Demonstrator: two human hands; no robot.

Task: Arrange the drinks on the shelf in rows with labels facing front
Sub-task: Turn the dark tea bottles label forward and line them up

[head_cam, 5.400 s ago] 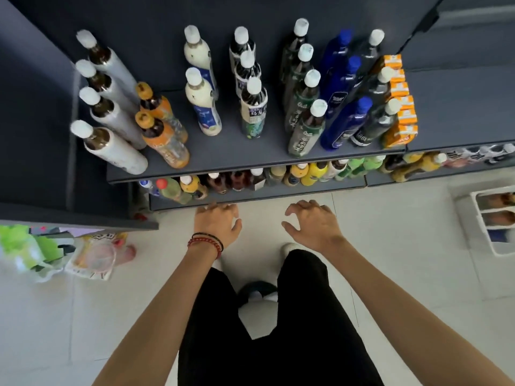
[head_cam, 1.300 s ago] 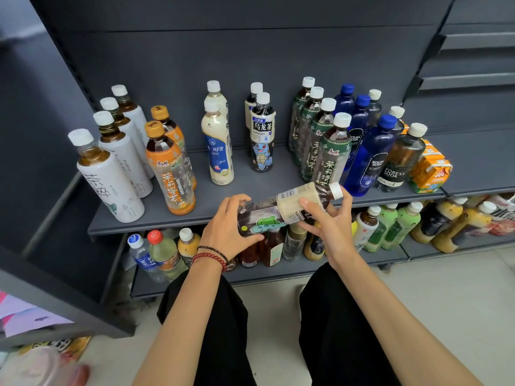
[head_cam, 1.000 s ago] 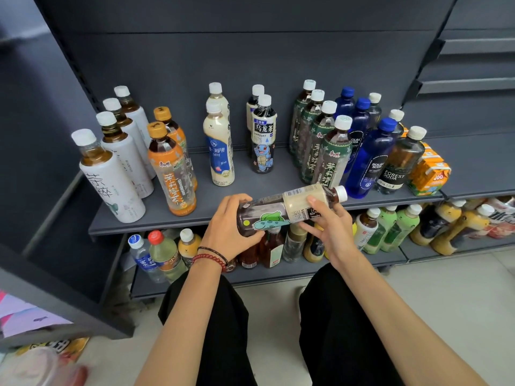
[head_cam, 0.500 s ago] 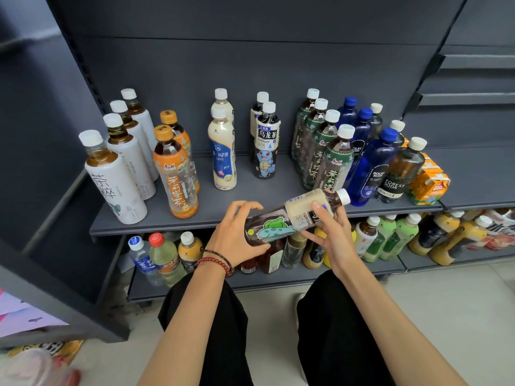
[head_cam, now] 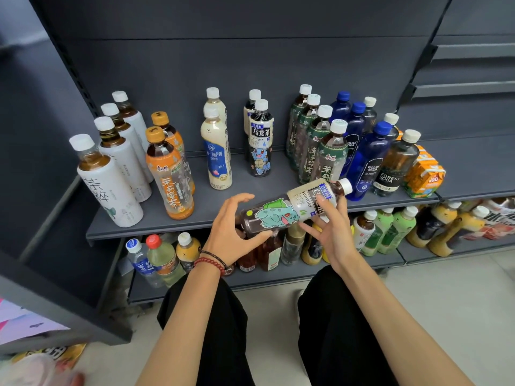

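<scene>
Head view: the dark oolong tea bottle with a cream label and a green cartoon creature (head_cam: 289, 207) lies almost level, just in front of the dark grey metal shelf (head_cam: 245, 188), its white cap toward 2 o'clock. The left hand (head_cam: 231, 232) cups its base with curled fingers. The right hand (head_cam: 331, 229) pinches the labelled upper end. Since a second ago the bottle has rolled so the creature shows fully, and the cap end has risen. Five seconds back both hands were empty. It likely belongs at 12 o'clock, before the matching bottle with a blue cartoon turtle (head_cam: 260, 140).
</scene>
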